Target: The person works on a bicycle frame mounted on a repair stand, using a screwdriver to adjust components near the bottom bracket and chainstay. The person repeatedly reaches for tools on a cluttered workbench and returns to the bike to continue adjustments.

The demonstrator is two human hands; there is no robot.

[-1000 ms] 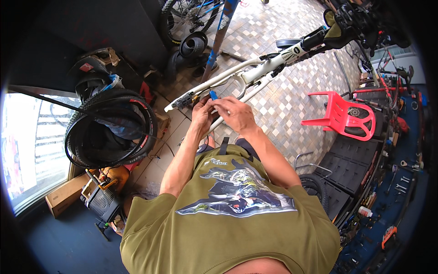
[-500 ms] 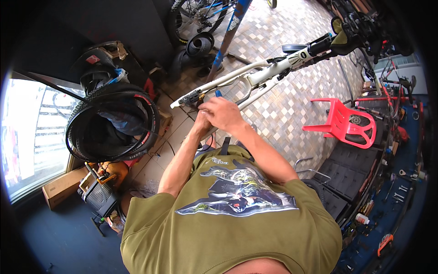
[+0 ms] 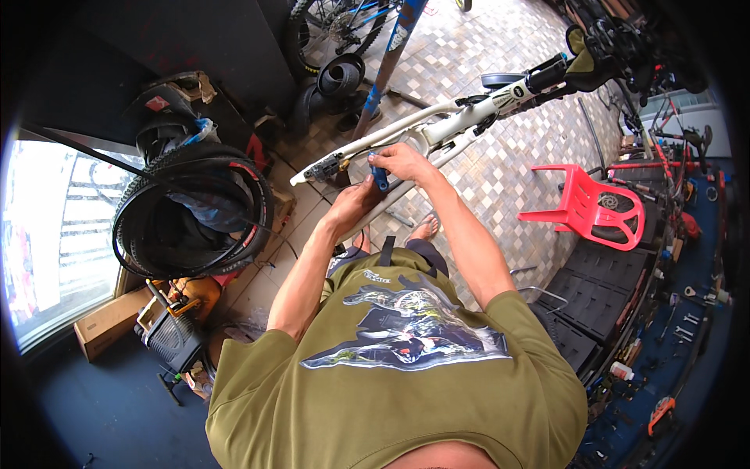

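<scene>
Frame point(image 3: 437, 129) higher now (white, slender)

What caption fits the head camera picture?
Two hands, left hand and right hand, hold a blue tool against a white bike frame.

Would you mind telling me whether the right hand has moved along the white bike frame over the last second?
No. The right hand remains at the same spot on the frame, gripping the blue tool.

White tubular metal bicycle frame point(image 3: 437, 125) with black fittings. Short blue-handled tool point(image 3: 380, 179). Red moulded plastic chair point(image 3: 586, 205). Grey-and-white checkered tiled floor point(image 3: 500, 180). Black rubber tyres point(image 3: 191, 211) with red lettering. Olive-green cotton T-shirt point(image 3: 406, 391) printed grey and black. Brown cardboard box point(image 3: 109, 322).
</scene>
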